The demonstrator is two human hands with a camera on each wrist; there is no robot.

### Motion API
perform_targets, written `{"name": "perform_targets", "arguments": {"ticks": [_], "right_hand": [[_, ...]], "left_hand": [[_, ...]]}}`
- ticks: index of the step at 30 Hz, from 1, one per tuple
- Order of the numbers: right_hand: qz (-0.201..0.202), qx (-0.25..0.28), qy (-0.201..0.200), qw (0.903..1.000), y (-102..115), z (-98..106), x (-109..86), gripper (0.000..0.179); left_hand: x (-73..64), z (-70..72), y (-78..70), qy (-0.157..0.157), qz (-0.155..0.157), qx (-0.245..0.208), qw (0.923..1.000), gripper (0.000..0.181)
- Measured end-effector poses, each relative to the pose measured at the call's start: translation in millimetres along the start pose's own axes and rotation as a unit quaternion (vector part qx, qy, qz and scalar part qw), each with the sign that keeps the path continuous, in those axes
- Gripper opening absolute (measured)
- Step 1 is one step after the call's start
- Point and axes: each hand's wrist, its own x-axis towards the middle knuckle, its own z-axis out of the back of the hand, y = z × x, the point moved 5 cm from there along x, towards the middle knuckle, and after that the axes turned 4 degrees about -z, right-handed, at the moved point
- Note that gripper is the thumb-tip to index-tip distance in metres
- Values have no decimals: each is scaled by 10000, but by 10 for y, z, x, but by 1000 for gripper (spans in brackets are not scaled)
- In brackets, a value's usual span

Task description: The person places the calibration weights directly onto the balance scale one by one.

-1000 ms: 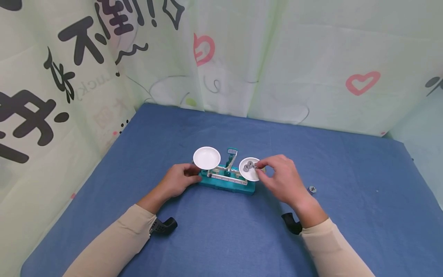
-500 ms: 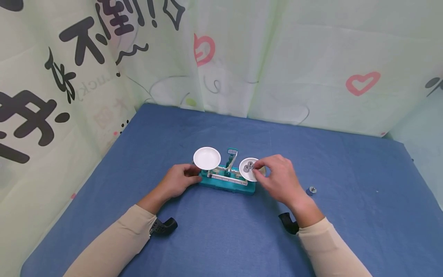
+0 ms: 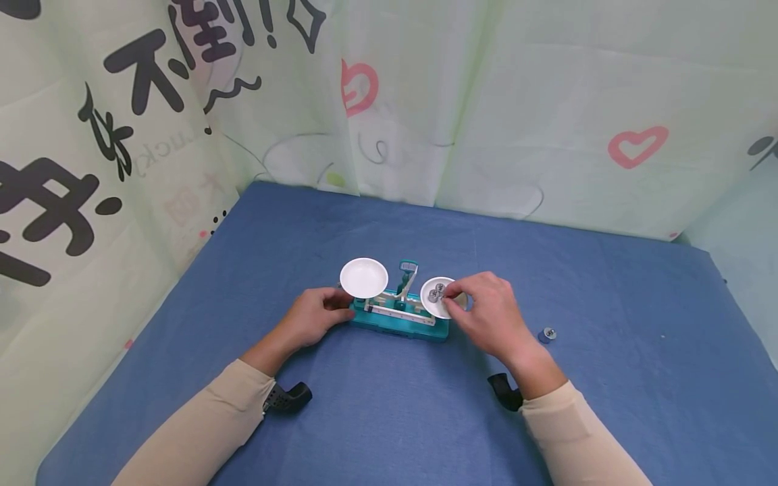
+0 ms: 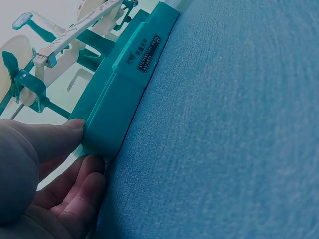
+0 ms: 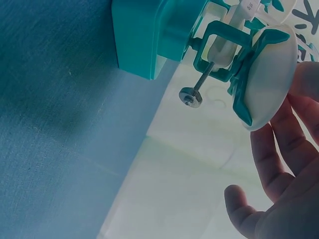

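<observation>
A teal and white balance scale (image 3: pixel 398 327) stands on the blue cloth, with its left pan (image 3: pixel 363 278) bare and higher than its right pan (image 3: pixel 430 308). My left hand (image 3: pixel 308 316) grips the left end of the base; in the left wrist view the thumb (image 4: pixel 60 137) lies along its upper edge and curled fingers (image 4: pixel 82 194) meet the end. Small metal weights (image 3: pixel 434 295) sit in the right pan. Over that pan, my right hand (image 3: pixel 489 310) pinches another weight between thumb and forefinger, mostly hidden by the fingertips. Its other fingers (image 5: pixel 271 159) are beneath the pan's rim.
A larger metal weight (image 3: pixel 548 335) stands on the cloth right of my right wrist. Printed curtains (image 3: pixel 547 135) hang behind and to the left of the table (image 3: pixel 608 405). Black camera mounts (image 3: pixel 288 398) stick out from both wrists. An adjusting nut (image 5: pixel 191 97) protrudes from the beam's right end.
My right fingertips have shifted slightly left and down within the right pan, bringing the pinched weight nearer the others. My left hand and the scale stay put.
</observation>
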Motion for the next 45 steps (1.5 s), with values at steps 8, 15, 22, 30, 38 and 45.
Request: {"name": "perform_targets", "arguments": {"ticks": [8,15,22,30,38,45], "right_hand": [[-55,19,20,10000,4,-10,17,5],[-144,-5,62,9999,-5,-6,17,6],[-155,-14,40,9999,-7,-2,18,7],[-271,130,45,9995,-11,10,10,7],[-565,480,34,9972,-62,113,-56,16],[-826,549,-49,9951,-202,215,-134,22]], "left_hand": [[1,4,3,13,10,22,10000,29],[11,1,0,10,13,-12,10000,29],[17,1,-2,35,-12,-9,10000,30],[11,-3,-1,31,-20,20,10000,29],[4,-1,-1,18,-41,3,10000,30],[6,-1,9,9,-13,25,10000,30]]}}
